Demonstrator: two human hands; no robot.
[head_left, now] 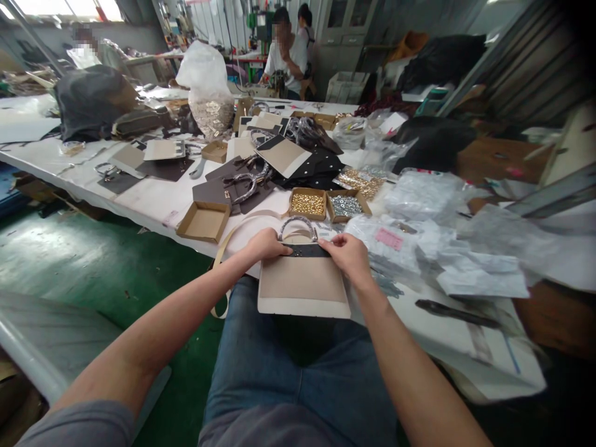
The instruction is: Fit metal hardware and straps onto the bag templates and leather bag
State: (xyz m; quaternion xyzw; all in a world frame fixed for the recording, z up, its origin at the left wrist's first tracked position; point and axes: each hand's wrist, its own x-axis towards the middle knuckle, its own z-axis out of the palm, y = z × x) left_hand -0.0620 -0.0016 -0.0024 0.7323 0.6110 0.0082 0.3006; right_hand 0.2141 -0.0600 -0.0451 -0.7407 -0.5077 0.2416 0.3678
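A beige handbag panel (302, 280) with a dark strip along its top lies at the table's front edge, partly over my lap. From its upper edge rises a curved, wrapped handle (298, 221). My left hand (269, 244) grips the panel's upper left corner, thumb on the dark strip beside small metal parts. On the upper right corner, my right hand (348, 251) pinches the edge near the handle's end. Just behind the panel sit a cardboard box of gold-coloured metal pieces (308, 204) and another of silver rings (344, 205).
An open cardboard tray (203, 221) stands to the left. More dark panels with handles (246, 188) are piled behind. Plastic bags (395, 242) and a dark long tool (456, 313) lie to the right. A person (286, 59) sits across the table.
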